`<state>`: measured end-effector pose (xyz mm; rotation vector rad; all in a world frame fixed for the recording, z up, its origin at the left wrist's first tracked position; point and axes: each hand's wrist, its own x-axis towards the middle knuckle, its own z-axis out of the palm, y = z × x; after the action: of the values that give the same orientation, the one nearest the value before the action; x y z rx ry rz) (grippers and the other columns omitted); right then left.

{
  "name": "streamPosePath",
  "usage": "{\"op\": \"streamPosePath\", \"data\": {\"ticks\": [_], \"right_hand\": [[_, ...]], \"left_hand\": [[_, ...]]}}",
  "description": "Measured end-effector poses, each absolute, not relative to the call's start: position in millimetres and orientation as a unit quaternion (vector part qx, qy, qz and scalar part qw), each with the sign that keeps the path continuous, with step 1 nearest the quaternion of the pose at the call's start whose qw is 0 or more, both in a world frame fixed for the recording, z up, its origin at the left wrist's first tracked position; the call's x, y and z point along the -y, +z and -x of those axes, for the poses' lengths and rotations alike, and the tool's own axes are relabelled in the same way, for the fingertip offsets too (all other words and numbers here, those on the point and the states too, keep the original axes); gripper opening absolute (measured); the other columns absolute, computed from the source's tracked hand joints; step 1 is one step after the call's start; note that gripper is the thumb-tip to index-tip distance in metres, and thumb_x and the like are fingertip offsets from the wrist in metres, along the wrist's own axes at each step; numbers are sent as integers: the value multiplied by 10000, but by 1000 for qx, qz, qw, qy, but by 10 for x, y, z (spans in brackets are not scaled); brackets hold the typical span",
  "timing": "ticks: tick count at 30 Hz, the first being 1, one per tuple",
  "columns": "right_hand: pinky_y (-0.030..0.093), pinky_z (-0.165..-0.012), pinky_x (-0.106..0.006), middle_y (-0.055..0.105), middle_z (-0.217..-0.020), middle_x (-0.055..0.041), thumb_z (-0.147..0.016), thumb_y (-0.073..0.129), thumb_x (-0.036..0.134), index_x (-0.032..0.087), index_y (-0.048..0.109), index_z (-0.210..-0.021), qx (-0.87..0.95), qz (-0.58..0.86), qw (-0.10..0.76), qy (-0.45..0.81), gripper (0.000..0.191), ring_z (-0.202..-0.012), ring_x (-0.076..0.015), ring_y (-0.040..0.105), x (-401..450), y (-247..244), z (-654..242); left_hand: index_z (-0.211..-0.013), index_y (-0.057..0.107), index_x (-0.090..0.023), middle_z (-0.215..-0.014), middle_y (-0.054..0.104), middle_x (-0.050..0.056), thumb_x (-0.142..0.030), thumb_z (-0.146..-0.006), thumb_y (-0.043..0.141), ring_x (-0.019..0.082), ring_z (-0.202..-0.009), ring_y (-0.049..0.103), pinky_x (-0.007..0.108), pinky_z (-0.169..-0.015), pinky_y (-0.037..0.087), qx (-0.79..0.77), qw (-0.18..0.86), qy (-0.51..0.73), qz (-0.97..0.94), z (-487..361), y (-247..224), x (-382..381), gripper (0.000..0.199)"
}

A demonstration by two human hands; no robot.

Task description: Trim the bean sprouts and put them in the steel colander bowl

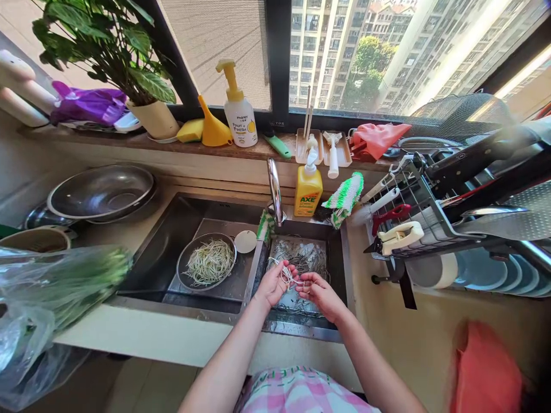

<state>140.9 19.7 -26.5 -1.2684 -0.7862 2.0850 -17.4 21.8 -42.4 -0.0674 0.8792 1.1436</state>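
Note:
Over the right sink basin, my left hand is curled, palm up, around a few white bean sprouts. My right hand is beside it, its fingertips pinched on the end of a sprout. Water and a tangle of thin root scraps lie in the basin below both hands. In the left basin, a round metal bowl holds a pile of bean sprouts. A small pale disc sits right of that bowl.
A chrome faucet rises behind the basins, with a yellow soap bottle beside it. At left are a wok and bagged green vegetables. A dish rack with knives and plates stands at right.

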Motion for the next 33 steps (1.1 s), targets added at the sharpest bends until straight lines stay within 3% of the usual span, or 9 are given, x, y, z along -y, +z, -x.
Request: {"op": "streamPosePath", "data": {"ticks": [7,13,16,21,27,30,33], "right_hand": [[368,-913,-367,604,-1085,-51,-739,524,450,211,629,-974,370,482,301,735,351,-1051,-211,508,-259,-266,-1379],[346,-938,-362,531,-1206,-56,-776,474,516,224,593,-1077,454,474,276,702,436,-1116,-202,458,-295,-329,-1338],[389,-884,-341,581,-1109,-68,-777,499,471,203,580,-1064,506,468,269,673,401,-1020,-187,519,-337,-307,-1390],[441,-650,-258,614,-779,-25,-778,514,331,179,586,-840,633,471,265,555,180,-704,-141,565,-459,-196,-1552],[371,-589,-224,578,-716,-14,-759,472,168,188,570,-752,806,450,181,338,100,-653,-127,514,-477,-53,-1610],[363,-570,-216,555,-687,-4,-751,454,154,186,549,-750,784,496,221,303,100,-615,-118,494,-474,-84,-1565],[404,-585,-226,567,-703,-9,-778,428,181,182,556,-807,718,529,276,360,131,-620,-122,518,-513,-188,-1554]], "left_hand": [[-876,566,-132,-783,646,71,-300,-752,571,170,-689,625,306,-637,472,-442,802,397,-59,117,-432,-114,209],[-926,572,-158,-788,624,48,-297,-682,651,147,-682,603,327,-680,455,-399,840,346,-128,104,-353,-68,292],[-862,573,-144,-689,585,3,-274,-623,702,102,-581,569,302,-659,441,-426,829,327,-154,125,-336,-77,301],[-843,541,-153,-684,574,-10,-356,-608,694,88,-551,549,277,-616,419,-492,792,311,-185,125,-283,-101,346],[-816,517,-151,-649,566,-19,-403,-586,691,80,-525,526,255,-580,398,-531,762,298,-222,55,-240,-116,383],[-815,519,-150,-650,569,-15,-405,-598,683,84,-532,528,255,-583,400,-522,763,303,-230,36,-231,-109,373],[-828,532,-146,-678,581,-1,-375,-632,670,87,-566,540,254,-611,411,-484,773,328,-245,63,-187,-94,332]]}}
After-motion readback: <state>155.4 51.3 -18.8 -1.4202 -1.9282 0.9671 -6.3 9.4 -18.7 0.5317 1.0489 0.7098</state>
